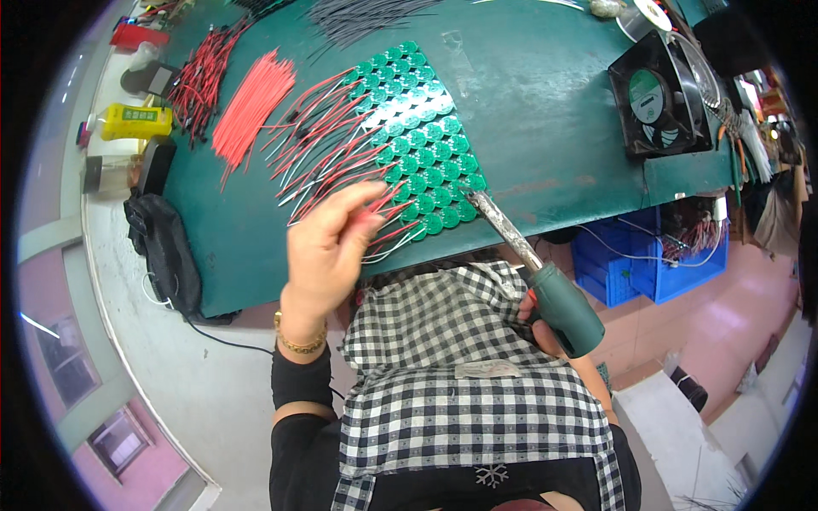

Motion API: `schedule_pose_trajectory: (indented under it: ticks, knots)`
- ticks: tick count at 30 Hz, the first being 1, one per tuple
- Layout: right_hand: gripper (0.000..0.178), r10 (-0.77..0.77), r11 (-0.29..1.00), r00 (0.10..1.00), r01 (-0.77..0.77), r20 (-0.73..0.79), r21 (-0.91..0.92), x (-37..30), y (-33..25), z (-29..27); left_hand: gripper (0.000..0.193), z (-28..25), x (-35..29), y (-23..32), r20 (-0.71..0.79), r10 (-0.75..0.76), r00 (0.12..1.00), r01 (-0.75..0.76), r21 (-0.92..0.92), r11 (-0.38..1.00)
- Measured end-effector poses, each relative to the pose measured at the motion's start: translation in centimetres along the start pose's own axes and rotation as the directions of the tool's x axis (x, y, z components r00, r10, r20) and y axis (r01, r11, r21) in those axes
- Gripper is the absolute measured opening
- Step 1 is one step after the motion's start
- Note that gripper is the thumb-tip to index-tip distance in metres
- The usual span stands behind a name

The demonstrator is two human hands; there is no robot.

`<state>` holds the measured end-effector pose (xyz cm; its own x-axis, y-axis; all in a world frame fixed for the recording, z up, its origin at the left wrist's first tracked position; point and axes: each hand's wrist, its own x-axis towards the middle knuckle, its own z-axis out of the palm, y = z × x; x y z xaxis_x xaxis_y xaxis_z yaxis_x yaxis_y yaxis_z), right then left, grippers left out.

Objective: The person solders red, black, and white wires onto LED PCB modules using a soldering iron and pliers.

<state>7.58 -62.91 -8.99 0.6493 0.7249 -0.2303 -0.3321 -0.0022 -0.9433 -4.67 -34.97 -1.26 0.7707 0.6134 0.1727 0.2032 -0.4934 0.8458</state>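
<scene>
On the bench lies a panel of small round green circuit boards (430, 175), set in rows. Red, black and white wires (319, 136) fan out from its left side. My left hand (328, 243) is closed in a pinch over the lower left part of the panel, with a red wire at its fingertips. A soldering iron (567, 311) with a thick dark green handle and a scorched metal barrel slants in from the lower right. Its tip is at the panel's lower right edge; whether it touches cannot be made out. My right hand (545, 336) grips the handle, partly hidden behind it.
Left of the panel lie red tubes (256, 106) and a bundle of red and black wires (204, 81). Dark strands (366, 19) lie at the back. A black fan (656, 94) stands right, near a spool (643, 19). Blue crates (648, 264) sit below the bench edge; a yellow bottle (132, 122) stands left.
</scene>
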Motion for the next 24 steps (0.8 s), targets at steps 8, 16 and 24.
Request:
schedule_pose_trajectory:
  ticks: [8,16,24]
  knots:
    - [0.041,-0.116,0.801,0.954,0.255,0.276,-0.543,0.0,-0.3,-2.2,0.007,1.9,-0.7,-0.9,0.043,-0.03,0.999,0.025,0.11,0.994]
    - [0.043,-0.188,0.715,0.914,0.377,0.358,-0.588,0.6,0.2,-2.2,0.009,1.8,-0.6,-1.3,0.061,0.011,0.998,-0.019,0.138,0.99]
    - [0.043,-0.15,0.678,0.903,0.391,0.403,-0.623,0.4,0.4,-2.3,0.009,1.8,-0.5,-1.6,0.048,0.038,0.998,-0.044,0.129,0.991]
